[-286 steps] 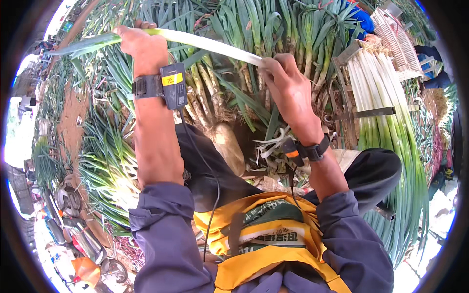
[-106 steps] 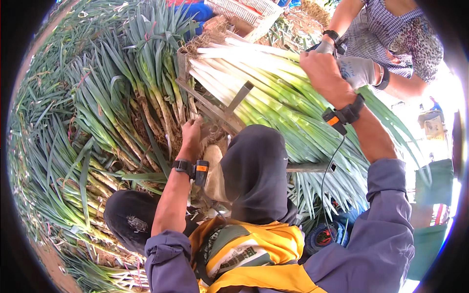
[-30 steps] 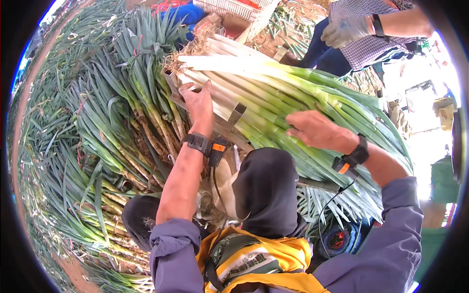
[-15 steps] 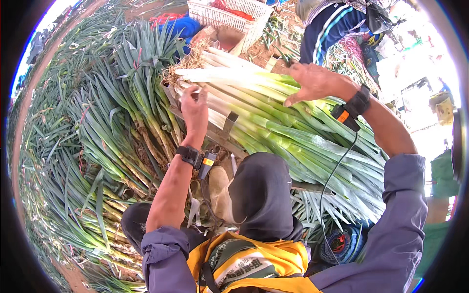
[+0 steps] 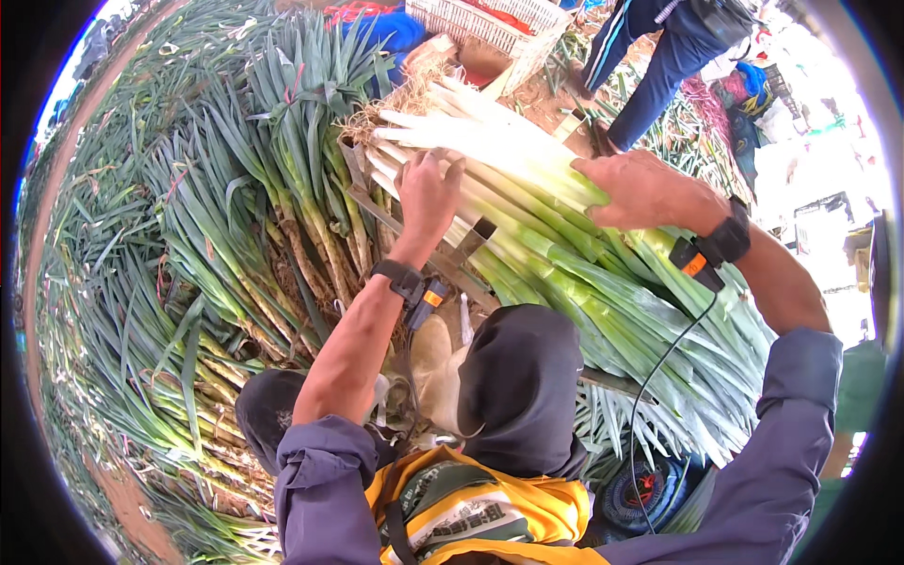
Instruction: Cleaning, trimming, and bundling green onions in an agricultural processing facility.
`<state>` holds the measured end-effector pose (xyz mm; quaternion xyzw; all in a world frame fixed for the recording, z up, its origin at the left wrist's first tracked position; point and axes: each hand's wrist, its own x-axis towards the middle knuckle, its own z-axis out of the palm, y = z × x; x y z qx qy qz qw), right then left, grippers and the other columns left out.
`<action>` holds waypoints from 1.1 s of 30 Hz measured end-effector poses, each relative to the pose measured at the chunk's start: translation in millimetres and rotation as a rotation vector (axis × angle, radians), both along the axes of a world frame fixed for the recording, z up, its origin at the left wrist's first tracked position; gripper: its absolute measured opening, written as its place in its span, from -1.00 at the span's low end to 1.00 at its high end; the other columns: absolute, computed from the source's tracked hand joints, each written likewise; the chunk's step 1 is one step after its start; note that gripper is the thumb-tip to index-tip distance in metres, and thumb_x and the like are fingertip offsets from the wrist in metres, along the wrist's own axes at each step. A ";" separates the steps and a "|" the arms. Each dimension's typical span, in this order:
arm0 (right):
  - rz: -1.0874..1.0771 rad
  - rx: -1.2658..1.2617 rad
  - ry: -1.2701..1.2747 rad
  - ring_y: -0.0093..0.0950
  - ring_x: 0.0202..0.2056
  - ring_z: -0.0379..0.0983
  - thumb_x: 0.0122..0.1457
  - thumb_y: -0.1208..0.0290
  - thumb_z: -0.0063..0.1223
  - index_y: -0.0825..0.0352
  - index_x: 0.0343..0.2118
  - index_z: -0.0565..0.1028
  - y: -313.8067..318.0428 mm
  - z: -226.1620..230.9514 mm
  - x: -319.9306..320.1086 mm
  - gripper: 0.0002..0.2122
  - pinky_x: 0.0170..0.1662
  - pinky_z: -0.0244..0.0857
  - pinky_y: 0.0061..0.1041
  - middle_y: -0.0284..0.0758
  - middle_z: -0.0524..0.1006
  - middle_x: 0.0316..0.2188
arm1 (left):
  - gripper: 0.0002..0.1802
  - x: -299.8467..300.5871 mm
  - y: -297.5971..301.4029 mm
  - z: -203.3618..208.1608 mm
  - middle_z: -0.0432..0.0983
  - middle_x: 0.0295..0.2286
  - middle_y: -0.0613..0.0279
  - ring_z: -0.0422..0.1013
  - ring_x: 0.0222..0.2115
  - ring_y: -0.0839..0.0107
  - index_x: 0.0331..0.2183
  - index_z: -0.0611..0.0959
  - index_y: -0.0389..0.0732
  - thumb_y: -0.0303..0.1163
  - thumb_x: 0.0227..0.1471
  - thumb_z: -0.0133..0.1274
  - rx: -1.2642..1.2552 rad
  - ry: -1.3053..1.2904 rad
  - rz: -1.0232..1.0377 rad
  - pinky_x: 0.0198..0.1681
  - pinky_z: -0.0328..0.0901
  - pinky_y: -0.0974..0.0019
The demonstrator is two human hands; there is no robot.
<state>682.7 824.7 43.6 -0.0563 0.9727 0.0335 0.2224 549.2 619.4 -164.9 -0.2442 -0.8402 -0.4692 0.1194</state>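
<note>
A thick pile of trimmed leeks (image 5: 527,202), white at the root end and green toward the leaves, lies across a low metal frame (image 5: 452,268) in front of me. Over the white stalks near the roots is my left hand (image 5: 430,193), its fingers curled in; whatever they hold is hidden. My right hand (image 5: 645,193) rests at the far side of the pile, where white turns green, with thumb and fingers apart against the stalks. Both wrists carry a black strap with a small device.
Untrimmed leeks (image 5: 226,217) with soil on their stems spread over the ground at left. A white plastic crate (image 5: 480,24) and blue cloth (image 5: 395,33) are at the back. Beyond the pile stands another person, in dark striped trousers (image 5: 650,75). A blue round container (image 5: 640,490) sits low right.
The view has shifted slightly. My right hand has come down onto the stalks, and my left hand remains by the white ends with its fingers curled. The other person's legs have moved.
</note>
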 end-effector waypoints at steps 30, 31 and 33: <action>-0.237 -0.188 0.117 0.04 -0.05 0.43 0.17 0.30 0.06 0.60 0.00 0.43 -16.7 -4.5 51.5 -0.55 0.09 0.29 -0.17 0.12 0.47 -0.08 | -0.63 -1.5 -19.6 14.7 0.56 -0.18 0.01 0.48 -0.15 0.16 -0.17 0.65 -0.28 -0.20 0.08 0.22 0.387 -0.579 -0.004 -0.05 0.32 0.20; -0.067 -0.152 0.301 0.03 -0.08 0.45 0.16 0.34 0.06 0.60 -0.02 0.44 -16.2 -3.0 52.8 -0.58 0.07 0.31 -0.15 0.10 0.49 -0.10 | -0.58 -1.6 -17.3 13.8 0.55 -0.18 0.02 0.48 -0.13 0.15 -0.14 0.63 -0.25 -0.18 0.05 0.25 0.283 -0.493 0.023 -0.04 0.31 0.16; 0.195 -0.087 0.539 -0.02 -0.16 0.52 0.17 0.41 0.06 0.58 0.01 0.42 -6.3 4.2 54.7 -0.60 0.01 0.36 -0.14 0.04 0.56 -0.18 | -0.54 -1.0 -10.7 11.6 0.55 -0.16 0.01 0.47 -0.12 0.15 -0.10 0.60 -0.23 -0.17 0.02 0.28 0.245 -0.381 0.068 -0.03 0.29 0.11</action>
